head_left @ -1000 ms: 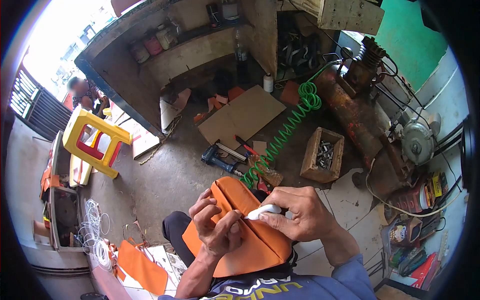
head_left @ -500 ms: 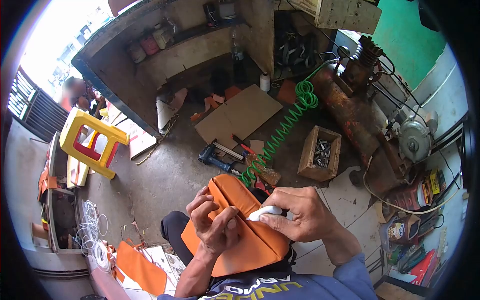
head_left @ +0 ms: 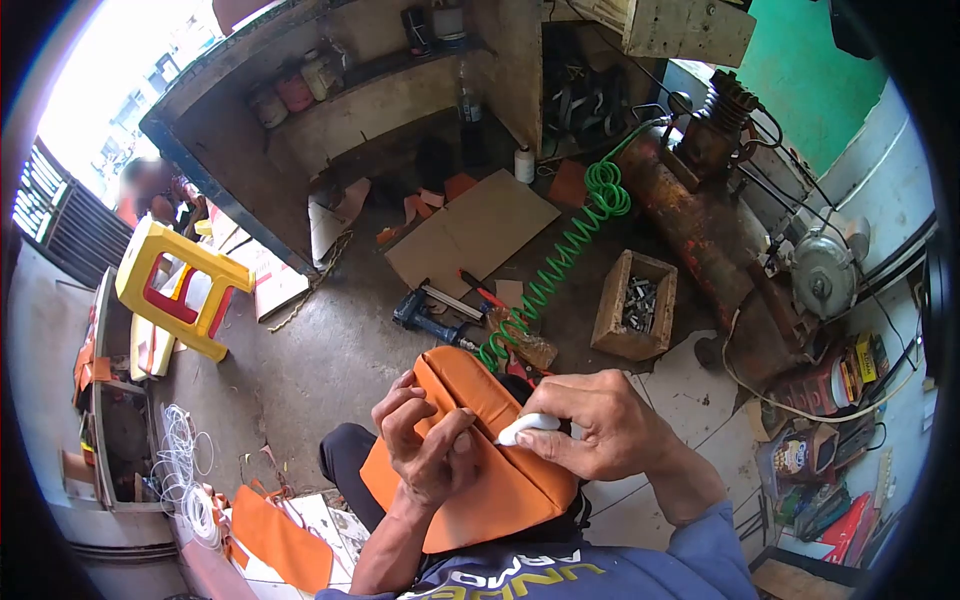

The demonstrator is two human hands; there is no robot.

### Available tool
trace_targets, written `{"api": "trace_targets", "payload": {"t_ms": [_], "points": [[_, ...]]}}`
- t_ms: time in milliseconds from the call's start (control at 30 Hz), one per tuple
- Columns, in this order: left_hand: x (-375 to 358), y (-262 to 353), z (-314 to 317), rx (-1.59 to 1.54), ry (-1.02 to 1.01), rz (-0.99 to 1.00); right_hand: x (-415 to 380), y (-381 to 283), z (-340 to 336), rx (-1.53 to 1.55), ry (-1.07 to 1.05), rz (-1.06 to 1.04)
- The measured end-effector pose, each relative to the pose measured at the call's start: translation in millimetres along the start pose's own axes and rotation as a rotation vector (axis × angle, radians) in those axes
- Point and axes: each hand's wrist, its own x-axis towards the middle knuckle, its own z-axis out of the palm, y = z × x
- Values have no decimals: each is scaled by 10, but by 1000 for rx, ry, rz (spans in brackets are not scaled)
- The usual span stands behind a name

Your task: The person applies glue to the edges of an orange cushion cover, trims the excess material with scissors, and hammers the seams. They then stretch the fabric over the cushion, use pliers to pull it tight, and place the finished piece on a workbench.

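Note:
An orange padded piece [head_left: 500, 500] lies across the lap, with a seam or groove running diagonally over it. My right hand [head_left: 605, 425] is closed around a small white tool [head_left: 528, 429], whose tip meets the seam. To its left, my left hand [head_left: 428, 440] rests on the orange piece with curled fingers; whether anything thin is pinched in them is too small to tell.
Ahead on the floor lie a blue air tool [head_left: 432, 322], a green coiled hose [head_left: 560, 262] and a wooden box of metal bits [head_left: 635, 305]. A rusty compressor [head_left: 690, 215] stands right. A yellow stool [head_left: 180, 290] and a person [head_left: 160, 195] are left.
Both hands and the orange piece hold nearly the same pose. The white tool's tip sits very slightly differently at the seam, and the whole view has shifted a little.

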Motion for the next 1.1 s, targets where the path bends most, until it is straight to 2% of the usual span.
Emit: {"api": "trace_targets", "payload": {"t_ms": [133,333,433,500,833,1100], "points": [[-20,9,15,-33,33,-29,-36,-36,4,-11,42,21],[-1,5,24,-31,38,-37,-83,-116,-49,35,-17,53],[-27,11,16,-34,28,-38,-111,-75,-22,-17,48,-7],[-24,-4,15,-31,25,-35,-142,-161,-86,6,-51,89],[-21,5,-3,-33,28,-44,-183,-193,-64,34,27,63],[-40,-7,-9,-35,31,-41,-213,-239,-65,57,-32,83]]}}
